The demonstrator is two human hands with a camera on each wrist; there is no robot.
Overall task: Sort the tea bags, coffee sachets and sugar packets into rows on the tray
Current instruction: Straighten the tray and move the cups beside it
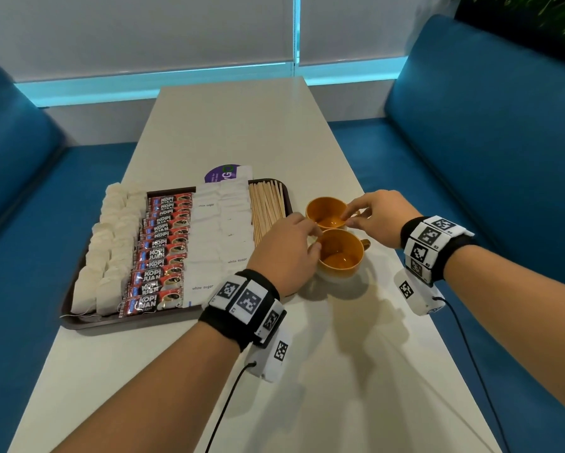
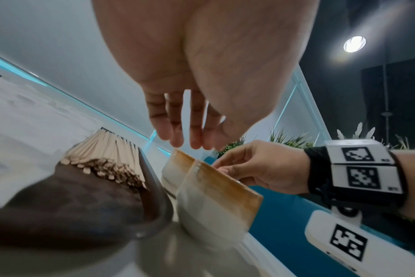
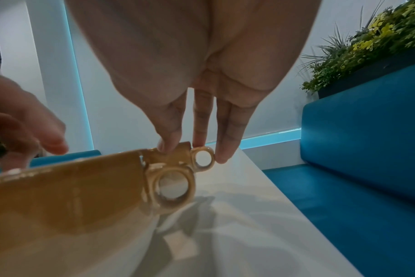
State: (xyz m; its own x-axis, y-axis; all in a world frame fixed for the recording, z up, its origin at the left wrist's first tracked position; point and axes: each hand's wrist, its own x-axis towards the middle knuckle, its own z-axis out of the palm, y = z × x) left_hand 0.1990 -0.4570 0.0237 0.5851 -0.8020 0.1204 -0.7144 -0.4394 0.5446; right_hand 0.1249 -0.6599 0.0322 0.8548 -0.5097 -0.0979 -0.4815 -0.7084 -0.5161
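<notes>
Tray [image 1: 78,317] full; hands [image 1: 282,248] at two cups [image 1: 338,253]

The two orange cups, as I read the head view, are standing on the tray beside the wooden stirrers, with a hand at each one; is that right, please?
Not quite. In the head view the two orange cups stand on the white table, just off the tray, beside the wooden stirrers. The left hand and right hand are indeed at them.

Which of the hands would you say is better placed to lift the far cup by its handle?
Right. The right hand already has fingertips at the far cup and its handle; the left hand is at the near cup, tray-side.
</notes>
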